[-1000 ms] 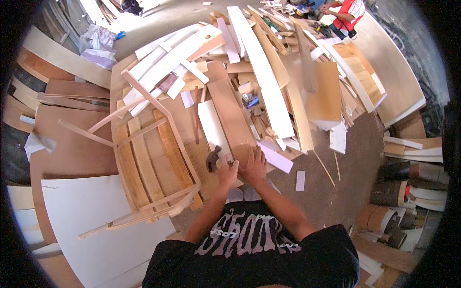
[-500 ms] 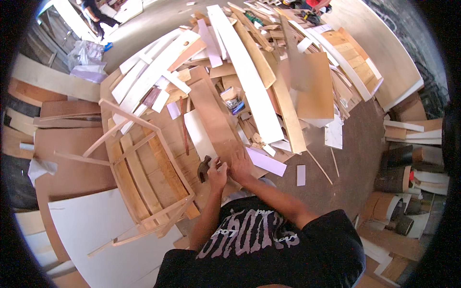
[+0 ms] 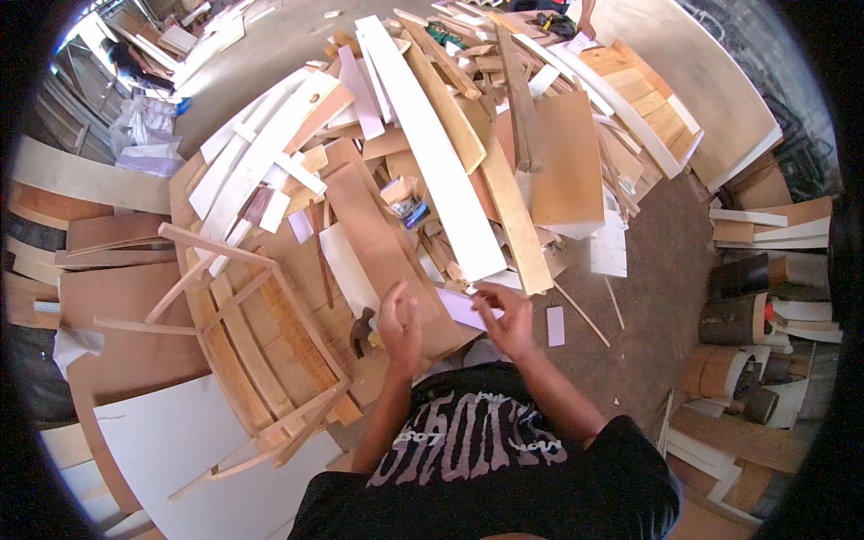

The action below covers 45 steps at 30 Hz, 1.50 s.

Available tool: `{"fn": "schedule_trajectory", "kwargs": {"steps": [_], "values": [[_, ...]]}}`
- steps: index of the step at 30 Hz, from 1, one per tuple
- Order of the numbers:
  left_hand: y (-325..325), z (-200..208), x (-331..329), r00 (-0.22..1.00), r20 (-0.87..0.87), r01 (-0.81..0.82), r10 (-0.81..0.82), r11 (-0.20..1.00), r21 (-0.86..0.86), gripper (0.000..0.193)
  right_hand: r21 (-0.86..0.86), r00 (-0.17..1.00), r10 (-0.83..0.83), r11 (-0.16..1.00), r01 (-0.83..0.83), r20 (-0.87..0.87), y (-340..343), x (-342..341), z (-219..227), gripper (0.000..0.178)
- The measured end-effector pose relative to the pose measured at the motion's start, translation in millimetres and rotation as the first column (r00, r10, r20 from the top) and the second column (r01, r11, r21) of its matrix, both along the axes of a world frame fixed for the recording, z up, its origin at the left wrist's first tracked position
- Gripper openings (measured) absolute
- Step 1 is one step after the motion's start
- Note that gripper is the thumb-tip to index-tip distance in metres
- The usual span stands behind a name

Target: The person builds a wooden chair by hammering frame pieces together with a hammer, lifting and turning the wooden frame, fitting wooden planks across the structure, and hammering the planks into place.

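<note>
My left hand (image 3: 399,326) is raised over the near end of a long brown board (image 3: 385,238), fingers extended and nothing visibly held. Just left of it, a claw hammer (image 3: 362,333) rests on the work surface; its dark head shows, and my hand partly hides the handle. My right hand (image 3: 508,319) is to the right of the board, above a pale lilac strip (image 3: 461,308). Its fingers are curled, thumb and fingertips close together near the end of a long white board (image 3: 441,162). Whatever may be between them is too small to make out.
A wooden frame with slats (image 3: 261,333) stands at left beside a large white panel (image 3: 202,450). Piled boards and offcuts spread ahead, with a tan panel (image 3: 567,171) at right. Another person's hand (image 3: 585,22) shows at the far right. Scraps (image 3: 747,378) line the right side.
My right hand has lifted off the brown board and moved right, its fingers now curled. The left hand has come away from beside the hammer and opened. The whole view has shifted slightly.
</note>
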State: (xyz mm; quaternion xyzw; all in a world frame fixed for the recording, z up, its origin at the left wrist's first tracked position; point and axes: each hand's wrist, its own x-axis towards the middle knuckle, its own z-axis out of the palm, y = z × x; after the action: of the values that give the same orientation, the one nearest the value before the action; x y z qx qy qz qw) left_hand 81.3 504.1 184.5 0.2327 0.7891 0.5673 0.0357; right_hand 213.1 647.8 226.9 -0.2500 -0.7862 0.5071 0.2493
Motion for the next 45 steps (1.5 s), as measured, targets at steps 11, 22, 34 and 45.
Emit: {"fn": "schedule_trajectory", "kwargs": {"steps": [11, 22, 34, 45], "values": [[82, 1, -13, 0.923, 0.220, 0.304, -0.315, 0.949, 0.086, 0.035, -0.005, 0.963, -0.203, 0.978, 0.207, 0.177, 71, 3, -48, 0.038], [132, -27, -38, 0.937, 0.221, 0.223, -0.270, 0.950, 0.217, 0.037, 0.388, 0.954, -0.287, 0.873, 0.297, -0.084, 164, -124, -64, 0.052], [52, -22, -18, 0.951, 0.305, -0.038, 0.053, 0.998, -0.053, 0.029, 0.028, 0.948, -0.245, 0.966, 0.256, -0.203, 172, -138, -84, 0.051], [-37, -66, 21, 0.892, 0.357, -0.129, 0.276, 0.914, -0.384, 0.041, -0.191, 0.893, 0.447, 0.882, -0.432, 0.046, 22, -35, -13, 0.027]]}}
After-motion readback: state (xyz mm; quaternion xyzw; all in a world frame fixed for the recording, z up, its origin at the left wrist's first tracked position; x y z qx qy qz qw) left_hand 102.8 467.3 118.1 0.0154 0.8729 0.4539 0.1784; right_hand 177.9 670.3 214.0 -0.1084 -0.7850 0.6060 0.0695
